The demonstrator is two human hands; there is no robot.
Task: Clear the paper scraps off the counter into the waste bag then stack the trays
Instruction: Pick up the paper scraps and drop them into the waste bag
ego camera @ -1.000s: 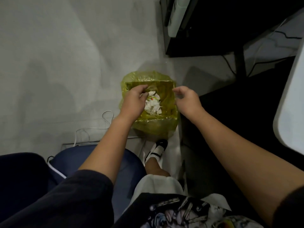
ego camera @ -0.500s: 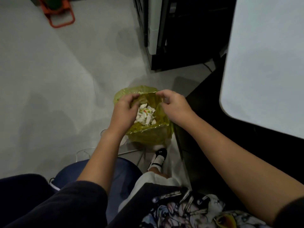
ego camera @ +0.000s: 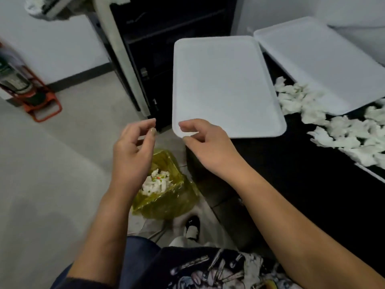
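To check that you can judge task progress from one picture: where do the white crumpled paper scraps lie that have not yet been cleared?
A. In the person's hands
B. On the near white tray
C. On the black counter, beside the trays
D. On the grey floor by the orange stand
C: the white crumpled paper scraps lie on the black counter, right of the near white rectangular tray; both hands hold nothing.

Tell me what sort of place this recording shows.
Probably an office or workroom, not a kitchen: a fire extinguisher in an orange floor stand, a tall black-and-white machine, and a black counter with white trays.
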